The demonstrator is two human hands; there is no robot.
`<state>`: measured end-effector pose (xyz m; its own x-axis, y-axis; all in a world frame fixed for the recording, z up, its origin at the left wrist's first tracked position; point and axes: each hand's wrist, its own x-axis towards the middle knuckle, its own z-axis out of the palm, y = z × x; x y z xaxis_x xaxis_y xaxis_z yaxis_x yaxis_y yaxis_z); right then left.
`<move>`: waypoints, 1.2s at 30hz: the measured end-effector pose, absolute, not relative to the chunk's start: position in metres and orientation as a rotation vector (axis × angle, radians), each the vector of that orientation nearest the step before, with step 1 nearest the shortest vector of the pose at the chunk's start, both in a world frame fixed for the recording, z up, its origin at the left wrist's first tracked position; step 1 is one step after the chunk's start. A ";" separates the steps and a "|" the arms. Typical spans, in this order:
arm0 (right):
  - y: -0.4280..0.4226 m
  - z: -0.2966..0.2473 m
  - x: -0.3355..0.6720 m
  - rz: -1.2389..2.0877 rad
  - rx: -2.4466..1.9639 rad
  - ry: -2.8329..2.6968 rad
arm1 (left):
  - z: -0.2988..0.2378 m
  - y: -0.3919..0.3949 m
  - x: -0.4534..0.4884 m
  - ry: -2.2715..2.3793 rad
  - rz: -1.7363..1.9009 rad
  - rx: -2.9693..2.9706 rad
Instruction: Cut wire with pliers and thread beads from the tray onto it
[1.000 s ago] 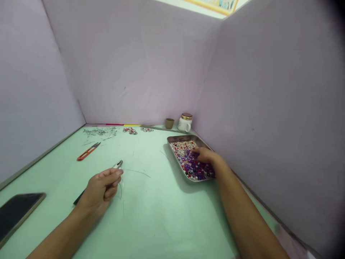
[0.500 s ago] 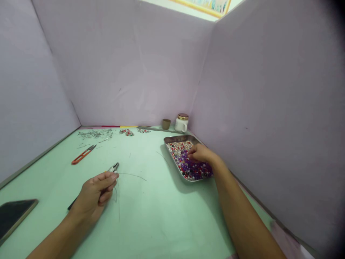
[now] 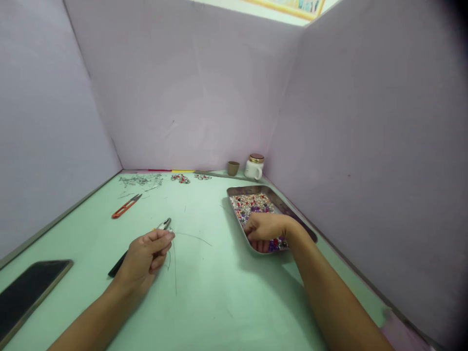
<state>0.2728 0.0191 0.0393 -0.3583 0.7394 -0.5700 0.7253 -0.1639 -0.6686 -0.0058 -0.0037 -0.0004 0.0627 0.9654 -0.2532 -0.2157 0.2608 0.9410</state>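
My left hand (image 3: 148, 256) pinches thin wire (image 3: 193, 237) between thumb and fingertips, with several loose strands running out to the right and downward. Behind that hand lies a pair of pliers (image 3: 165, 224), its metal jaws showing past the fingers and a dark handle below; the hand hides the middle. My right hand (image 3: 266, 228) is inside the metal tray (image 3: 292, 212), fingers curled down among the beads (image 3: 252, 201) at the near left side. These beads are white, red, purple and dark. Whatever the right fingertips hold is hidden.
Orange thread snips (image 3: 126, 206) lie at left, before a heap of wire pieces (image 3: 142, 181). Two beaded pieces (image 3: 181, 179) sit farther back. A brown cup (image 3: 233, 168) and a lidded white mug (image 3: 254, 168) stand by the back wall. A phone (image 3: 32, 287) lies front left.
My right hand has moved nearer to me in the tray, its fingers now curled more deeply. My left hand keeps its pinch on the wire. The whole view has shifted slightly.
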 end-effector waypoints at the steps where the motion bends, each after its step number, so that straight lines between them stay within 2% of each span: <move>1: 0.015 0.039 0.271 1.656 -1.735 -2.034 | -0.001 -0.004 -0.006 1.133 1.091 0.876; 4: 0.004 0.040 0.266 1.758 -1.634 -2.081 | 0.000 -0.003 -0.006 1.137 1.093 0.881; 7: 0.005 0.043 0.271 1.648 -1.589 -2.046 | 0.002 -0.003 -0.005 1.143 1.091 0.877; 14: 0.067 0.042 0.294 0.726 -1.748 -1.930 | 0.004 -0.002 -0.003 1.175 1.096 0.871; 16: 0.080 0.036 0.297 0.582 -1.796 -2.032 | 0.003 -0.002 -0.003 1.183 1.099 0.875; 26: 0.081 0.004 0.306 0.590 -1.776 -2.304 | 0.000 -0.001 -0.005 1.191 1.101 0.865; 36: 0.093 -0.008 0.295 0.259 -1.744 -2.274 | 0.000 0.000 -0.006 1.182 1.092 0.879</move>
<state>0.2950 0.0932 -0.0076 -0.2433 0.9649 0.0991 0.9177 0.2621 -0.2984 -0.0060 -0.0005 0.0005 0.0297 0.9644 -0.2626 -0.1856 0.2635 0.9466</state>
